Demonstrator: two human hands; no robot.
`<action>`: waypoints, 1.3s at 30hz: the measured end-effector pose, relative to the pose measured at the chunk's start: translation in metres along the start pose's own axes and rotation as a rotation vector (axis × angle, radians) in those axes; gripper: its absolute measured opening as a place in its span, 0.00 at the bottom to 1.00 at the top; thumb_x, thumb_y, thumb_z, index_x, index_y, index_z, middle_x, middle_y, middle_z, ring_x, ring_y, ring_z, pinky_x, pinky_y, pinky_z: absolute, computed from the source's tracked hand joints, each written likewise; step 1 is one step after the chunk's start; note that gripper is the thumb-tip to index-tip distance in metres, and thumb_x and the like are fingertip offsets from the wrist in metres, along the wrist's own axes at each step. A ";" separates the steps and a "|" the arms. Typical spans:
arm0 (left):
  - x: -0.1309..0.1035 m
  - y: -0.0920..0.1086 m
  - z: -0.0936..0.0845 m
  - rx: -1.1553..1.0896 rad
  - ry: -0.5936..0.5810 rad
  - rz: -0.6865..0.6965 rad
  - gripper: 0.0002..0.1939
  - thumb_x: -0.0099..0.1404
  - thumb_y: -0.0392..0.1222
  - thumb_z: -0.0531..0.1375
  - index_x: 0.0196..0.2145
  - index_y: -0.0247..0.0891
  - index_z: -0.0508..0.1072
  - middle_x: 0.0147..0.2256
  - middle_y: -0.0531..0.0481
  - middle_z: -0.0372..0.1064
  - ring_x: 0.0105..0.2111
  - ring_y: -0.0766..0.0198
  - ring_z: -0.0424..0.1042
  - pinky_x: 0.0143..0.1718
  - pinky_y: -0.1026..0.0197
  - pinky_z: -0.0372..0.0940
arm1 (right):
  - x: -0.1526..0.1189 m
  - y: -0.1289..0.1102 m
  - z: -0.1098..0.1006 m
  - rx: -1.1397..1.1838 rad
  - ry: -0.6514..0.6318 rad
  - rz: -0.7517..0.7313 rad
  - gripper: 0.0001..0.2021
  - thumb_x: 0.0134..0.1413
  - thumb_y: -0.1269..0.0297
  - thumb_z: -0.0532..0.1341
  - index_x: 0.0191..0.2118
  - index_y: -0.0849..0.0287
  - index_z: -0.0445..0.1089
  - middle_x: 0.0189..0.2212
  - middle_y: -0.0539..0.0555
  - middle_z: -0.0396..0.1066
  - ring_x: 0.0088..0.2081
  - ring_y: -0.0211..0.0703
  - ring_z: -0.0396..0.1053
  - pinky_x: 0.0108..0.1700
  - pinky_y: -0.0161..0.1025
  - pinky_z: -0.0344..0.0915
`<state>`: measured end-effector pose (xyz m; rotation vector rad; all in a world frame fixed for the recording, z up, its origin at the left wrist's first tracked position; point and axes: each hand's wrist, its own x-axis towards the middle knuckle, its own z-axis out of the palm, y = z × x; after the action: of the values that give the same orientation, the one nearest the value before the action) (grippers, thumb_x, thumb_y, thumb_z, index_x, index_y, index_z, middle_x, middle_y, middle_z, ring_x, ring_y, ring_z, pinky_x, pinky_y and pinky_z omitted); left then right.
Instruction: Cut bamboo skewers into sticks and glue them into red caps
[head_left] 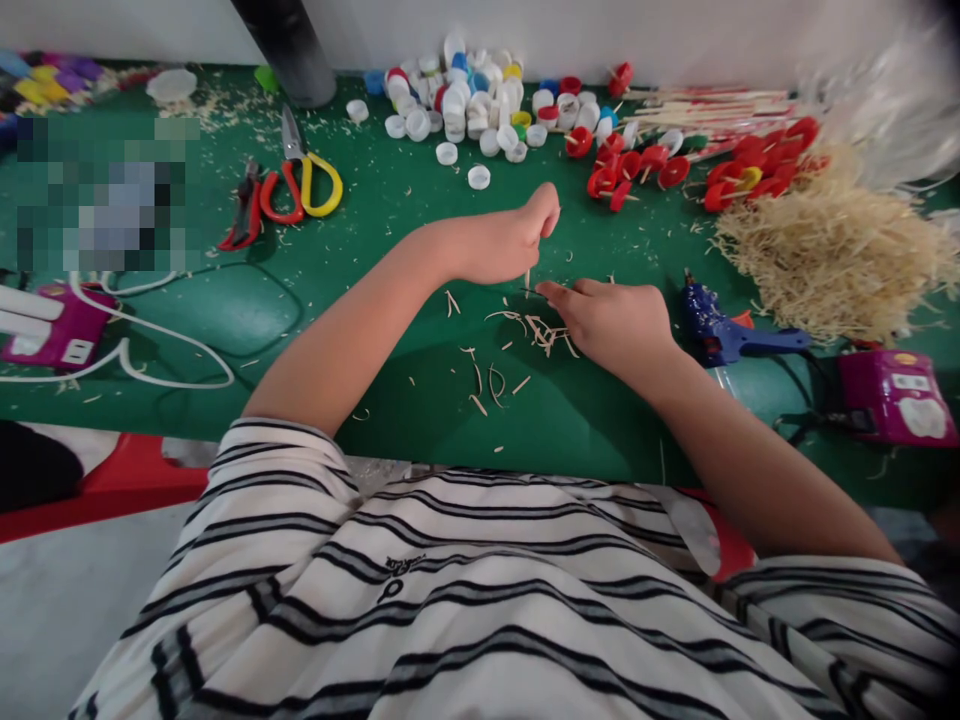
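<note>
Over the middle of the green table, my left hand (pixel 506 240) is bent at the wrist with its fingers curled closed. From under it a short pale wooden stick (pixel 527 280) points down. My right hand (pixel 619 318) is closed just to the right, pinching a thin dark tool (pixel 531 292) whose tip reaches the stick's lower end. Most of that tool is hidden by the fingers, so its kind cannot be made out. Beneath and beside the hands lie several pale wood shavings (pixel 546 335), some curled.
Bottle caps (pixel 480 105) are heaped at the back, with red caps on sticks (pixel 619 165) beside them. Shredded straw (pixel 840 250) and a blue glue gun (pixel 735 330) lie right. Scissors (pixel 304 180), red-handled pliers (pixel 244 210) and a white cable (pixel 172 335) lie left.
</note>
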<state>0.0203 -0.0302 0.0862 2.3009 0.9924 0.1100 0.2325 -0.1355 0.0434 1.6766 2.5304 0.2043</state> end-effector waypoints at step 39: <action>-0.003 -0.003 -0.006 -0.003 -0.063 0.018 0.12 0.67 0.39 0.59 0.48 0.44 0.66 0.35 0.48 0.66 0.34 0.57 0.66 0.39 0.53 0.58 | -0.001 0.014 -0.006 0.222 0.003 0.049 0.25 0.77 0.56 0.50 0.67 0.43 0.77 0.53 0.54 0.84 0.46 0.50 0.77 0.35 0.41 0.53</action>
<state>0.0149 -0.0277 0.0901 2.2972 0.9389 0.0463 0.2445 -0.1313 0.0521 1.8155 2.5984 -0.0734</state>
